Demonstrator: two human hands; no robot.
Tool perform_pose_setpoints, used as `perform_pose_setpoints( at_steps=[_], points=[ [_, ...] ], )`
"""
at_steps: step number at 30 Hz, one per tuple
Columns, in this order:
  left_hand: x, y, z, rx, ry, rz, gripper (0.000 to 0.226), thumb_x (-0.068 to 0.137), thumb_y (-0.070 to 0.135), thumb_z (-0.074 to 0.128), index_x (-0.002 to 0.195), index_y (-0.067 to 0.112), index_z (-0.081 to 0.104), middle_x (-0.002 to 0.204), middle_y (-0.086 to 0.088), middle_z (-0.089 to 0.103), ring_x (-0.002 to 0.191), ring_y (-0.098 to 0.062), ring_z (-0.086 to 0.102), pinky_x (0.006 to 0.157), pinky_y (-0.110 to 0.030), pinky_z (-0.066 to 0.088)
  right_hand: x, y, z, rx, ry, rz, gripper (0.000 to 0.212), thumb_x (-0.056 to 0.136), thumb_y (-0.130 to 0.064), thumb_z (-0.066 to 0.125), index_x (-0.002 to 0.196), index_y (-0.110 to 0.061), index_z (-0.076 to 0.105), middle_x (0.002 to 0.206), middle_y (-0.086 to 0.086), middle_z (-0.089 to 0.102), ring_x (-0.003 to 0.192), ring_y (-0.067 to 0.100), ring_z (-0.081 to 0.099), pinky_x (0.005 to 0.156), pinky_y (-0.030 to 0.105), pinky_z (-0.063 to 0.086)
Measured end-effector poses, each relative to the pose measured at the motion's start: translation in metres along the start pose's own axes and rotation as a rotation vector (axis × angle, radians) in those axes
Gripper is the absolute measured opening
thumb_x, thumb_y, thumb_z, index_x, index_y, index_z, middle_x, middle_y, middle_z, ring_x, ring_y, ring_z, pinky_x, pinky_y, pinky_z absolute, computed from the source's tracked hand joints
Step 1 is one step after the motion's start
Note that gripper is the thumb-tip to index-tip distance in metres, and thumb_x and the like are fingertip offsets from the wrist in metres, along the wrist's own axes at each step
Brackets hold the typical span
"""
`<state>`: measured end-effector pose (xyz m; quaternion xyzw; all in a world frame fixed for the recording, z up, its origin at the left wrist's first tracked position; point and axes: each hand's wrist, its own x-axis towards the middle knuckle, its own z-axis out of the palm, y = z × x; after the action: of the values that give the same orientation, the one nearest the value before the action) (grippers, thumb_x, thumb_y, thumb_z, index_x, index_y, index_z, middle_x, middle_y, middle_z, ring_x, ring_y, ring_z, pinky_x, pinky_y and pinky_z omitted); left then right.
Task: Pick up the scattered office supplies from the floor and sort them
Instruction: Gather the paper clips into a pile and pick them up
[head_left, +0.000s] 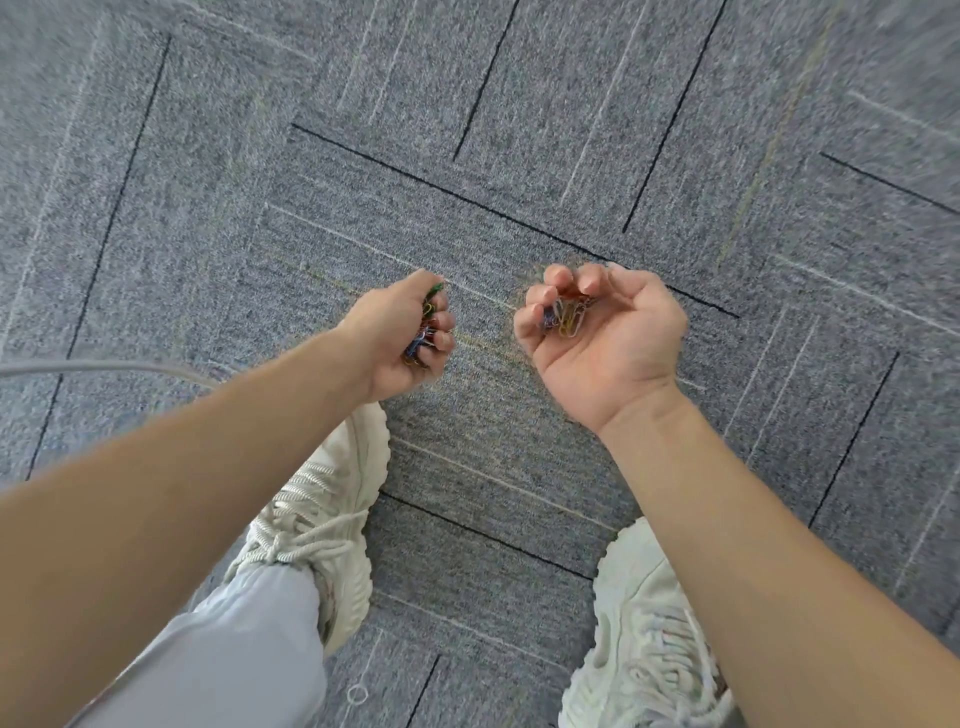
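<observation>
My left hand (402, 338) is curled round a bunch of coloured paper clips (422, 332), with green, blue and red wire showing between the fingers. My right hand (597, 338) is turned palm up, and its curled fingers cup another small heap of coloured paper clips (567, 316). Both hands hover above the grey carpet (467, 156), a short gap apart. A single white paper clip (357, 694) lies on the carpet near the bottom, between my feet.
My two white knit sneakers stand on the carpet, the left shoe (322, 519) and the right shoe (649, 634). A grey cable (104, 368) runs across the floor at the left. Carpet tiles with dark seams fill the view.
</observation>
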<state>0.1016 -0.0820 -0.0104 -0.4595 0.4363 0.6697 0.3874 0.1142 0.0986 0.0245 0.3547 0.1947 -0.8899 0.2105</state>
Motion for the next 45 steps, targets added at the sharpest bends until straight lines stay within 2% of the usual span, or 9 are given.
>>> perform_pose_setpoints(
  at_steps=[4, 7, 14, 22, 28, 34, 37, 41, 45],
  points=[
    [-0.012, 0.01, 0.018, -0.143, -0.035, 0.026, 0.034, 0.098, 0.027, 0.047, 0.063, 0.024, 0.045, 0.055, 0.008, 0.042, 0.044, -0.006, 0.039, 0.033, -0.016, 0.029, -0.006, -0.007, 0.015, 0.009, 0.136, -0.016, 0.032, 0.101, -0.023, 0.04, 0.077, -0.01, 0.057, 0.076, 0.008, 0.06, 0.068, 0.021, 0.058, 0.065, 0.031, 0.051],
    [-0.033, 0.029, 0.029, -0.267, -0.07, 0.068, 0.035, 0.098, 0.025, 0.044, 0.064, 0.022, 0.045, 0.058, 0.007, 0.042, 0.045, -0.005, 0.041, 0.033, -0.014, 0.033, -0.024, -0.017, 0.037, -0.028, 0.18, -0.022, 0.032, 0.104, -0.02, 0.038, 0.09, -0.005, 0.062, 0.08, 0.011, 0.066, 0.075, 0.024, 0.066, 0.073, 0.031, 0.057],
    [-0.167, 0.096, 0.031, -0.497, -0.175, 0.247, 0.039, 0.1, 0.024, 0.037, 0.061, 0.022, 0.042, 0.053, 0.008, 0.039, 0.043, -0.002, 0.037, 0.032, -0.013, 0.028, -0.115, -0.056, 0.136, -0.093, 0.219, -0.038, 0.039, 0.103, -0.023, 0.034, 0.088, -0.002, 0.063, 0.08, 0.015, 0.067, 0.078, 0.026, 0.066, 0.071, 0.032, 0.058],
    [-0.383, 0.124, 0.044, -0.461, -0.343, 0.475, 0.039, 0.097, 0.021, 0.039, 0.058, 0.024, 0.037, 0.049, 0.01, 0.032, 0.037, -0.003, 0.032, 0.031, -0.013, 0.018, -0.267, -0.052, 0.287, -0.087, 0.062, -0.091, 0.045, 0.104, -0.026, 0.033, 0.08, -0.001, 0.061, 0.074, 0.016, 0.066, 0.068, 0.029, 0.066, 0.066, 0.035, 0.056],
    [-0.523, 0.081, 0.022, -0.499, -0.453, 0.621, 0.042, 0.098, 0.023, 0.036, 0.056, 0.023, 0.036, 0.045, 0.01, 0.032, 0.032, -0.004, 0.032, 0.027, -0.013, 0.017, -0.374, 0.011, 0.334, -0.097, -0.018, -0.079, 0.042, 0.104, -0.025, 0.032, 0.083, -0.002, 0.059, 0.077, 0.017, 0.064, 0.074, 0.03, 0.062, 0.072, 0.035, 0.053],
    [-0.614, 0.025, -0.036, -0.518, -0.361, 0.83, 0.037, 0.099, 0.022, 0.036, 0.062, 0.023, 0.033, 0.048, 0.008, 0.031, 0.033, -0.006, 0.03, 0.027, -0.016, 0.018, -0.442, 0.092, 0.362, -0.194, -0.088, -0.059, 0.043, 0.105, -0.028, 0.031, 0.086, 0.0, 0.057, 0.08, 0.018, 0.061, 0.074, 0.031, 0.059, 0.073, 0.036, 0.05],
    [-0.655, 0.003, -0.071, -0.532, -0.243, 0.937, 0.035, 0.095, 0.02, 0.043, 0.061, 0.023, 0.034, 0.049, 0.007, 0.031, 0.033, -0.008, 0.027, 0.031, -0.014, 0.015, -0.469, 0.129, 0.375, -0.201, -0.147, -0.035, 0.041, 0.102, -0.025, 0.031, 0.077, -0.003, 0.055, 0.066, 0.013, 0.058, 0.066, 0.027, 0.055, 0.064, 0.032, 0.048],
    [-0.711, -0.026, -0.116, -0.532, -0.108, 1.113, 0.036, 0.094, 0.018, 0.046, 0.061, 0.022, 0.034, 0.048, 0.005, 0.032, 0.032, -0.008, 0.023, 0.034, -0.013, 0.013, -0.499, 0.175, 0.401, -0.277, -0.229, -0.023, 0.035, 0.094, -0.014, 0.03, 0.06, -0.014, 0.039, 0.045, 0.002, 0.039, 0.044, 0.016, 0.035, 0.046, 0.021, 0.024],
    [-0.764, -0.032, -0.164, -0.552, -0.05, 1.263, 0.036, 0.093, 0.017, 0.048, 0.061, 0.023, 0.034, 0.048, 0.006, 0.032, 0.033, -0.008, 0.022, 0.035, -0.013, 0.013, -0.528, 0.216, 0.441, -0.407, -0.293, -0.081, 0.038, 0.1, -0.018, 0.025, 0.062, -0.022, 0.024, 0.04, -0.003, 0.022, 0.029, 0.012, 0.016, 0.039, 0.012, 0.013]
  ],
)
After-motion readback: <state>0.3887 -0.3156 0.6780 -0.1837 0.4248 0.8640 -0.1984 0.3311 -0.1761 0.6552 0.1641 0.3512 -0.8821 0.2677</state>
